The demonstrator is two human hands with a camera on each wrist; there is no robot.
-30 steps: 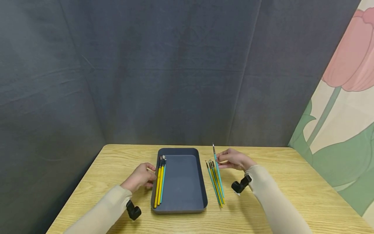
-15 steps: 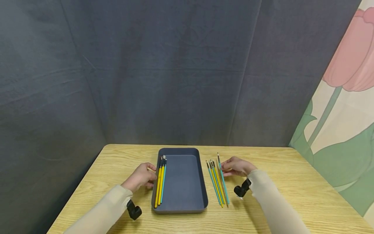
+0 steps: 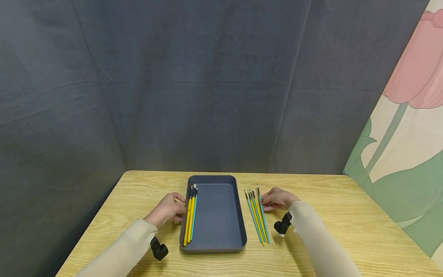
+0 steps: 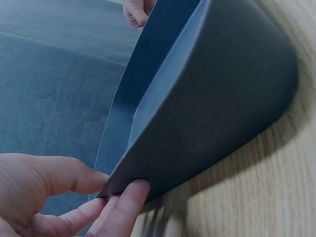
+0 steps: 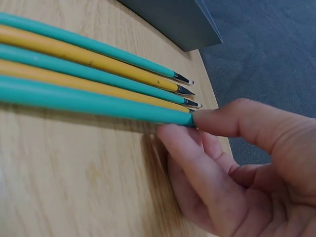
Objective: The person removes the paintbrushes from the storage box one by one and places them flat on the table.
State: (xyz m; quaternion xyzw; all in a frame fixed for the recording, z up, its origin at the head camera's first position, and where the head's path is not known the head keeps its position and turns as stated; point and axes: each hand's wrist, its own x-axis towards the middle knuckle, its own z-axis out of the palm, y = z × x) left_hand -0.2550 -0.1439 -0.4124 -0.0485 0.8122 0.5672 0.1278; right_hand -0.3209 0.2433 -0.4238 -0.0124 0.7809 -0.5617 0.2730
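Observation:
My left hand is at the left side of a dark grey tray. In the left wrist view, its thumb and fingers pinch the tray wall from both sides. Inside the tray, along its left wall, lie yellow paintbrushes and a turquoise one, bristles away from me. To the right of the tray, my right hand pinches a turquoise paintbrush between thumb and fingers near its bristle end. That brush lines up close beside several yellow and turquoise paintbrushes lying on the table.
The wooden table reaches back to a dark grey curtain. A cloth with a tulip pattern hangs on the right. Black wrist cameras sit on both sleeves.
My right hand has lowered the turquoise paintbrush from above the row to its right side, then shifted it slightly left against the others. The left hand and tray have stayed put.

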